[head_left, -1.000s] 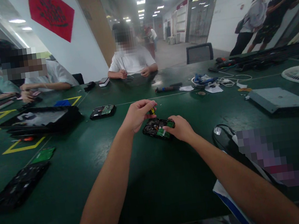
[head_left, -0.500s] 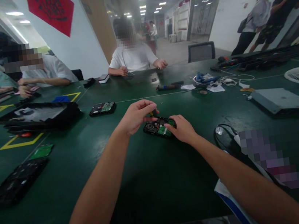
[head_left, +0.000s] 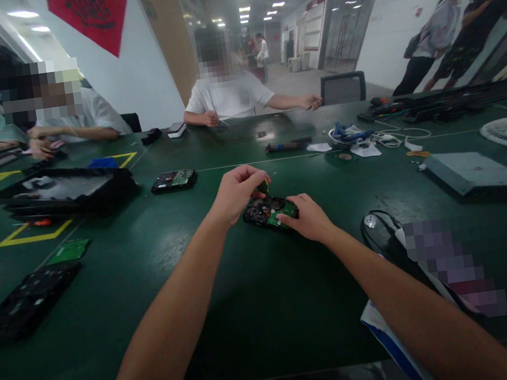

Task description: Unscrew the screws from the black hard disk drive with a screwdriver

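A black hard drive [head_left: 266, 211] with a green circuit board lies on the dark green table [head_left: 257, 289] in front of me. My right hand [head_left: 309, 217] grips its near right corner, fingers closed on the casing. My left hand [head_left: 236, 191] is closed around a small screwdriver [head_left: 264, 185] with a yellow and black handle, held upright over the drive's far edge. Whether its tip touches the drive is hidden by my fingers.
A second hard drive [head_left: 173, 180] lies further back left, beside a black tray [head_left: 63, 194]. A green board [head_left: 69, 250] and a black panel [head_left: 22, 303] sit at left. A grey box [head_left: 470, 169], cables [head_left: 381, 136] and a black bag [head_left: 383, 236] are at right. People sit across.
My hands and the drive have barely moved. The person seated opposite has stretched one arm out towards the right along the table's far edge.
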`<state>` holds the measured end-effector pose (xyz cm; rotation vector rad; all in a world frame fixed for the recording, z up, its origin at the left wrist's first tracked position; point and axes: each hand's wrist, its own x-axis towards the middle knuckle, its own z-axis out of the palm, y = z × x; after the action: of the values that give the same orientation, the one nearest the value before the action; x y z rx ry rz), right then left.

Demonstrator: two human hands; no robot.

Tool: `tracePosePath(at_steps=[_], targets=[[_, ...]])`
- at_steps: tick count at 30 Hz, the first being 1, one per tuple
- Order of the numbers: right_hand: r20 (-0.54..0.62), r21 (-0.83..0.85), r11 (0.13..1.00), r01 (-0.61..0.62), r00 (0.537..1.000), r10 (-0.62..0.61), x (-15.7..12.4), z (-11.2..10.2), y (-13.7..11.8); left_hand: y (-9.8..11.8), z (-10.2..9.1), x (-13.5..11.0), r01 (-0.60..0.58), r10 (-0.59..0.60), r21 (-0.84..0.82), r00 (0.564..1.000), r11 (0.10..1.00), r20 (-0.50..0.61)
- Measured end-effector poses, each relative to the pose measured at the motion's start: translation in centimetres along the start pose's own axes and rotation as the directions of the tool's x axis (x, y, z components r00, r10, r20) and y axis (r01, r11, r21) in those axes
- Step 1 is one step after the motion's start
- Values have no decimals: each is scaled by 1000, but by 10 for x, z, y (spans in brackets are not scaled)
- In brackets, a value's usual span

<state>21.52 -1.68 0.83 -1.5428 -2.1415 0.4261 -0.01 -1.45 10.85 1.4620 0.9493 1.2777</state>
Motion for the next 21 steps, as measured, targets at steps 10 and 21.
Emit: tracePosePath(at_steps=[10,21], targets=[[-21,-1,1000,2,1000,-2,4,0,-3,-1,6,-3,85,-81,-69,994,994,70],[-10,0,1000,2,1000,-2,-1,-3,-4,1,9,-4,29,-26,61,998,998,-58]])
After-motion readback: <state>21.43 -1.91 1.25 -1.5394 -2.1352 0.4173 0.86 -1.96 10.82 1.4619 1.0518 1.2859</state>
